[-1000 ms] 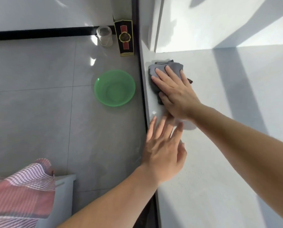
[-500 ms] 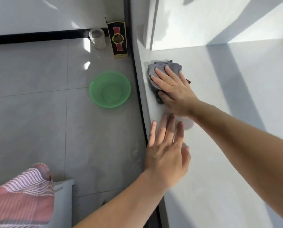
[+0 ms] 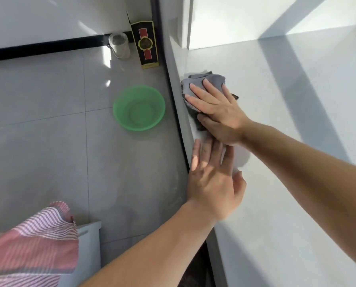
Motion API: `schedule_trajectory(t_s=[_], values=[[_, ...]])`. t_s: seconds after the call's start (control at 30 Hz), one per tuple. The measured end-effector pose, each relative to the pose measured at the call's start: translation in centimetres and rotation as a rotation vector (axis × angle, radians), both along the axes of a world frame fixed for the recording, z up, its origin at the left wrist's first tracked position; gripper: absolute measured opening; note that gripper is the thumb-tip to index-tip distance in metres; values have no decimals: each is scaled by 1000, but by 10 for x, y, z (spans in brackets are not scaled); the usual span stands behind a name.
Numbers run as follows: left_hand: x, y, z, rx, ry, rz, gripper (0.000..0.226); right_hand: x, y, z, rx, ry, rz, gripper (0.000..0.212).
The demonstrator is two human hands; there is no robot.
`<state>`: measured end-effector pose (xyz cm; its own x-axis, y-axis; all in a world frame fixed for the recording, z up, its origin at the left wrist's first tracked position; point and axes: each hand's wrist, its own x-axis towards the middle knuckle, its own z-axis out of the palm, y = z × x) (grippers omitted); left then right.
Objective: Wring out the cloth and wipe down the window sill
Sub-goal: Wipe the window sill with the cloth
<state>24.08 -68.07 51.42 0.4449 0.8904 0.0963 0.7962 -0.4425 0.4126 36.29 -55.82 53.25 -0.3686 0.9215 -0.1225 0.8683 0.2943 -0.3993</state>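
Cloth (image 3: 211, 79): largely covered by the right hand (image 3: 218, 112); only its far and left portions show, with a dark corner past the knuckles. Its full outline cannot be told. Both forearms run out of frame at the bottom and right edges. Striped fabric (image 3: 30, 245) cut off at the lower left, blurred. Box (image 3: 145, 45) label too small to read. Sill (image 3: 297, 183) extends beyond the right edge.

Cloth (image 3: 206, 79): grey woven fabric, matt. Window sill (image 3: 297, 183): smooth pale stone-like slab, faint sheen. Basin (image 3: 139, 107): translucent green plastic, glossy. Floor (image 3: 48, 131): grey tile, semi-gloss (sun glints). Striped fabric (image 3: 32, 245): soft weave.
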Motion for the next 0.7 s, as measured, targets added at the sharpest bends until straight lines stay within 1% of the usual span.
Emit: schedule_trajectory(t_s=[0.03,0.1,0.23,0.33,0.4,0.5,0.57,0.7], values=[[1,0,0,4,-7,-3,67,6,-3,3,-22,41,22,61],[1,-2,-1,5,-23,-11,66,33,-9,4,-9,60,-37,61],[4,-2,2,-15,-11,7,63,114,-24,-1,18,8,-387,59],[7,-4,10,-68,55,-4,65,141,-44,2,-29,6,-539,61],[10,-5,15,-102,105,4,66,131,-63,4,-33,-12,-549,64],[11,1,22,-109,149,7,56,102,-105,5,-16,-33,-463,63],[15,17,25,-92,164,-27,52,92,-132,5,7,-71,-414,62],[37,63,27,-56,118,-155,50,80,-154,0,62,-131,-476,63]])
